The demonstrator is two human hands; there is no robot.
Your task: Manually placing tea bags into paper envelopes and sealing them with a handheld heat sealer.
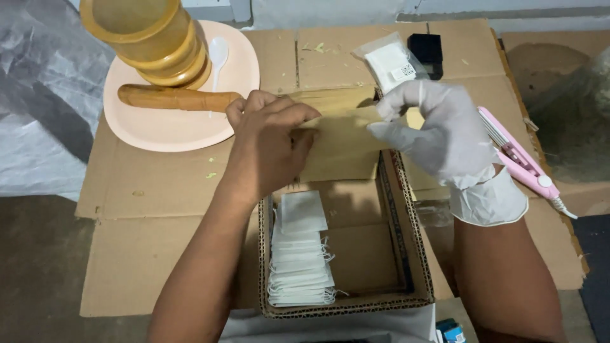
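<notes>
My bare left hand (270,143) and my right hand (438,130), in a white glove, both grip a brown paper envelope (343,136) held level above the far end of an open cardboard box (403,216). The left hand pinches its left edge, the right hand its right end. Inside the box, a stack of small white bags with strings (300,257) lies along the left side.
A pink plate (171,124) at the back left carries a wooden mortar (152,38), a wooden pestle (171,98) and a white spoon (218,54). A clear packet of white bags (389,63), a black box (426,49) and a pink handheld sealer (518,155) lie on flattened cardboard (146,190).
</notes>
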